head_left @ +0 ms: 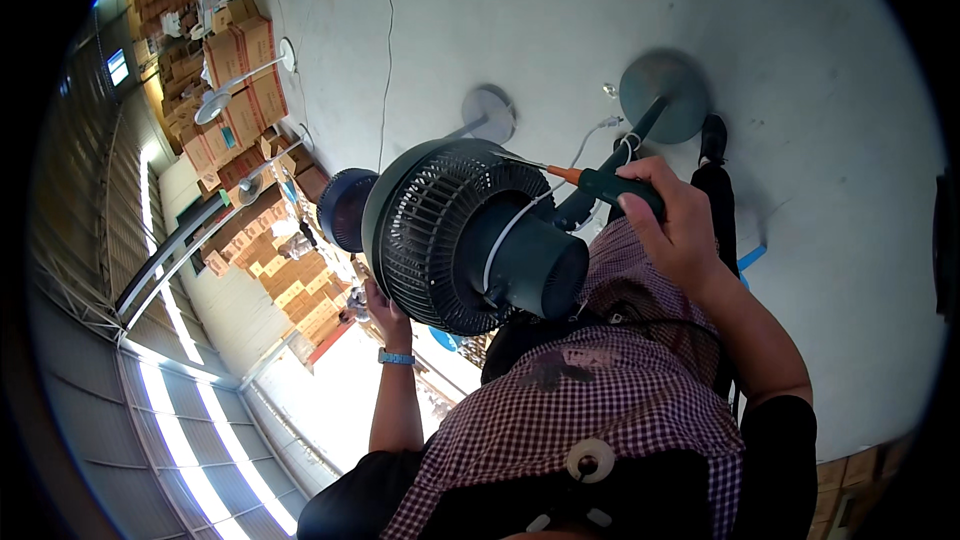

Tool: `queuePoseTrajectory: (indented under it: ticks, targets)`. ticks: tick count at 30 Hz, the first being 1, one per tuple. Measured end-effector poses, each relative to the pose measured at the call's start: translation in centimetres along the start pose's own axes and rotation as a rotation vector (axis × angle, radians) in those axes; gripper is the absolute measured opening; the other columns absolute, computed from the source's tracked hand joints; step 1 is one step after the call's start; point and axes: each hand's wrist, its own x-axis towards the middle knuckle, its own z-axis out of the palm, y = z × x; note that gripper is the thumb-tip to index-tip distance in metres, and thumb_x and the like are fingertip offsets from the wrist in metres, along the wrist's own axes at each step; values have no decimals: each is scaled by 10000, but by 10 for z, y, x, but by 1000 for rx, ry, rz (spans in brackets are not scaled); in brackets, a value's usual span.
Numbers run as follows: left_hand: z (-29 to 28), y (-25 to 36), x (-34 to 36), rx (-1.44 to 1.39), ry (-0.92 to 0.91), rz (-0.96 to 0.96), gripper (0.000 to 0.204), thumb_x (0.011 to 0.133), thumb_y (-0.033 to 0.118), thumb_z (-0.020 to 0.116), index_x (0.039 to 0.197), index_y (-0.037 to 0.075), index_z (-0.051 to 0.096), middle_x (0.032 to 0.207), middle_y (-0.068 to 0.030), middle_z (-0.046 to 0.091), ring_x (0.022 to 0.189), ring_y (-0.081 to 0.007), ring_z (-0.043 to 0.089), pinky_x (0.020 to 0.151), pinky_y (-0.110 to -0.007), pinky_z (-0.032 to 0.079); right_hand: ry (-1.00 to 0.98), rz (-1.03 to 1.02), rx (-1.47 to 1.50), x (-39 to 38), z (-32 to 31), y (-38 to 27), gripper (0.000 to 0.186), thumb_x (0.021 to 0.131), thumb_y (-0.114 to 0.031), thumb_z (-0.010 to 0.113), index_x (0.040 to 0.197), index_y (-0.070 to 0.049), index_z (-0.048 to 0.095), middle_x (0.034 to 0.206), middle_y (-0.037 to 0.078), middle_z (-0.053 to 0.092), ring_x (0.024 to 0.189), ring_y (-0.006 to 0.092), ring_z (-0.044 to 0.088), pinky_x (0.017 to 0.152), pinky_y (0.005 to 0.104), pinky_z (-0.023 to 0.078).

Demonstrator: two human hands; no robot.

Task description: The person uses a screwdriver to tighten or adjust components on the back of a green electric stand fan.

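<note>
The right hand (672, 225) is gripping a screwdriver (590, 180) at the fan's (455, 235) two o'clock; the left hand (385, 312) is steadying its seven o'clock rim.

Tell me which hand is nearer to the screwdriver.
Right. The right hand grips the screwdriver by its handle, beside the fan's rear grille. The left hand sits below the grille, apart from the tool.

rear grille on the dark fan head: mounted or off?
Mounted: the rear grille sits seated around the motor housing; right hand holds a screwdriver at its edge.
</note>
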Motion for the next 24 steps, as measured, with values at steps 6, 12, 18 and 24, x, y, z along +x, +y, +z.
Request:
queuePoseTrajectory:
  ticks: [6,12,18,24]
  targets:
    - [-15,-16,-6,126,-26,18,995,776,823,478,1277,-37,473,1127,-110,587,1040,-191,573,899,-321,454,45,-247,-48,9,-4,4,334,797,-111,693,1095,-68,551,872,102,591,776,262,594,621,348,449]
    - [-34,-22,-5,257,-32,-54,1028,764,840,465,1325,-21,464,1207,-120,589,1106,-220,565,949,-360,438,56,-96,119,12,-2,5,323,830,-178,711,1082,-68,542,910,116,613,761,245,622,640,304,462]
    - [-47,-28,-10,219,-89,-53,665,877,488,592,1301,-13,491,1236,-130,600,1108,-228,579,948,-367,450,-119,-18,71,18,-16,-5,333,825,-174,710,1094,-66,547,922,118,622,771,250,622,669,316,476]
    - [-110,-52,-53,38,-29,-239,509,898,299,642,1265,-28,510,1183,-131,628,1064,-224,603,931,-359,461,-48,-319,8,19,-10,2,405,733,-95,716,1102,-75,550,955,114,573,829,258,590,659,343,476]
